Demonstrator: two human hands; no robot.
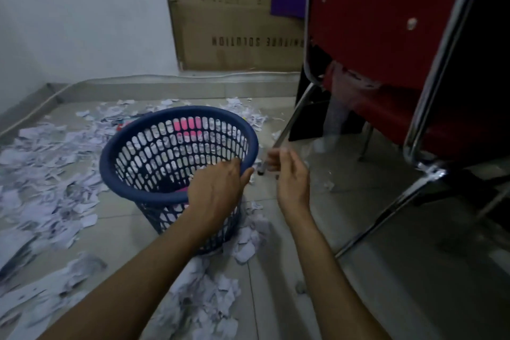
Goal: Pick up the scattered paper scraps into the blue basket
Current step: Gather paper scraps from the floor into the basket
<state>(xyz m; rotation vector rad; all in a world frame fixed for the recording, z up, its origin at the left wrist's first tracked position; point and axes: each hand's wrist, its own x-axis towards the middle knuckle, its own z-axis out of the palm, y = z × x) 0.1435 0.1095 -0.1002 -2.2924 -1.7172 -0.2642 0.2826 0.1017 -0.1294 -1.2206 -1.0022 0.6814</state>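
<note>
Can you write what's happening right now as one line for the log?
left hand: grips blue basket rim | right hand: raised beside basket, holds nothing seen | paper scraps: mostly on floor

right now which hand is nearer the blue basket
Left. The left hand grips the blue basket at its near rim, while the right hand is off to the basket's right, clear of it, by the chair leg.

Dim, bluish light; soft motion blur; wide-angle bending at edges.
</note>
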